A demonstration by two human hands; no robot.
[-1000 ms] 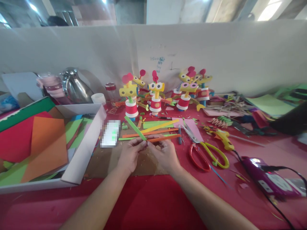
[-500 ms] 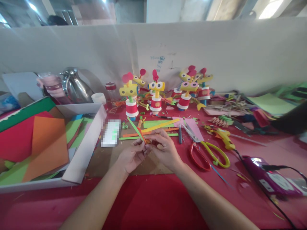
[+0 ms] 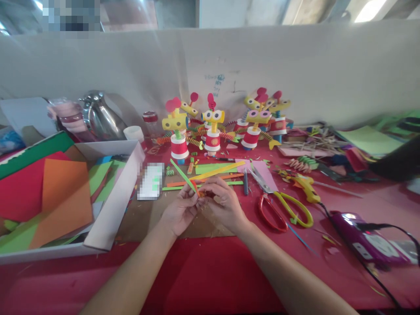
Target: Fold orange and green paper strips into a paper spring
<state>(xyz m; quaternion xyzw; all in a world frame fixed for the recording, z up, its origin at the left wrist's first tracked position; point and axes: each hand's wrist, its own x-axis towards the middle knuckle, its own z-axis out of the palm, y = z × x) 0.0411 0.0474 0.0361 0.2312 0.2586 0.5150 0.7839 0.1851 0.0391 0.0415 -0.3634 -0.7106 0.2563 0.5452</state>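
Observation:
My left hand (image 3: 182, 210) and my right hand (image 3: 221, 202) meet over a brown board (image 3: 141, 223). Both are closed on crossed paper strips: a green strip (image 3: 182, 173) sticks up to the left, and a short orange strip (image 3: 196, 189) shows beside it at the fingertips. Part of the folded strips is hidden between the fingers. Just beyond the hands lie a loose yellow strip (image 3: 226, 168), an orange strip (image 3: 175, 183) and thin green strips (image 3: 170, 189). Small folded green paper (image 3: 169, 173) sits near them.
Paper-cup figures (image 3: 179, 146) stand along the wall. At left is a white box (image 3: 114, 201) of coloured paper, with a steel jug (image 3: 103, 116) behind. Scissors (image 3: 272, 216), a yellow glue gun (image 3: 306, 188) and a purple power strip (image 3: 364, 238) with a cable lie at right.
The upper end of the green strip has tipped further to the left, while both hands stay almost in place around the folded strips. The camera view has shifted slightly.

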